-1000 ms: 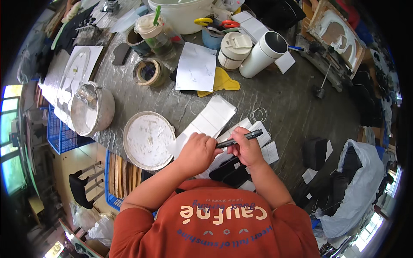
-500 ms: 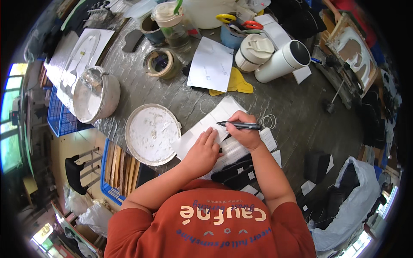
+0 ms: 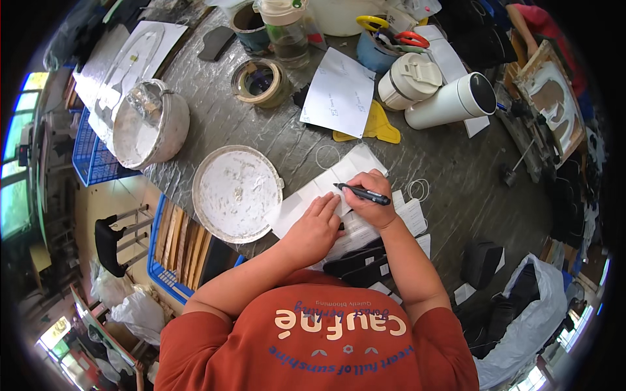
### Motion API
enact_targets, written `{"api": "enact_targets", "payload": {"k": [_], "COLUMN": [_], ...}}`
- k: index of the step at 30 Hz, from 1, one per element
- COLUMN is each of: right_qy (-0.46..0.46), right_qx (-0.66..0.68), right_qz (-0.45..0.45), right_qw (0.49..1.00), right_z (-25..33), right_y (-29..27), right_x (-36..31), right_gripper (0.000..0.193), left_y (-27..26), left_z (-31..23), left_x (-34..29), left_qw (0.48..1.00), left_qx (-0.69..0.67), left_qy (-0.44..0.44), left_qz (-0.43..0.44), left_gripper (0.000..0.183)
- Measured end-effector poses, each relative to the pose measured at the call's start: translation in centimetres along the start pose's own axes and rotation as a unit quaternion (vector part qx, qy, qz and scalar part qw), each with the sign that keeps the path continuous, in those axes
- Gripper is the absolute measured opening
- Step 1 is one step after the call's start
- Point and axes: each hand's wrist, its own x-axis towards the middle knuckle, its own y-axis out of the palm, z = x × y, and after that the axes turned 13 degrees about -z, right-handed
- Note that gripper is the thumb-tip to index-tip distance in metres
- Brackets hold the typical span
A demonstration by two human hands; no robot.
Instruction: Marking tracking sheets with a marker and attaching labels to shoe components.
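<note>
My right hand [image 3: 373,199] grips a black marker [image 3: 365,193], its tip at or just above a strip of white paper labels [image 3: 355,163] lying slantwise on the table. My left hand [image 3: 314,228] lies on the lower part of the strip with its fingers stretched out. A small black end [image 3: 341,226] shows beside that hand's thumb side; whether the hand holds it I cannot tell. Just below my hands lie several black pieces with white tags [image 3: 355,264] and more white slips [image 3: 411,218]. A loop of white string [image 3: 418,189] is right of my right hand.
A round, white-crusted lid [image 3: 238,193] lies to the left, with a white bucket [image 3: 151,124] beyond it. Tape rolls [image 3: 261,83], a written sheet [image 3: 339,91], a white tumbler [image 3: 451,102] and a lidded cup [image 3: 409,81] stand farther back. Another person's arm [image 3: 521,27] shows at far right.
The view has shifted slightly, so the table things sit farther right. My right hand has moved a little along the paper, and the marker is tilted differently. My left hand stays on the strip.
</note>
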Motion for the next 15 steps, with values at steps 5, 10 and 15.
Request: {"api": "enact_targets", "payload": {"k": [5,10,15], "right_qy": [-0.007,0.005,-0.003], "right_qx": [0.01,0.006,0.001], "right_qz": [0.006,-0.024,-0.023], "right_qw": [1.0,1.0,1.0], "right_z": [-0.08,0.13,0.04], "right_y": [-0.15,0.17,0.04], "right_x": [-0.06,-0.07,-0.25], "right_gripper": [0.014,0.015,0.015], "left_y": [-0.04,0.07,-0.01], "left_z": [0.04,0.11,0.18], "left_x": [-0.03,-0.12,-0.11], "left_qw": [1.0,1.0,1.0], "left_qx": [-0.006,-0.001,0.002], "left_qy": [-0.001,0.006,0.004], "left_qz": [-0.004,-0.01,0.004], "left_gripper": [0.035,0.036,0.036]}}
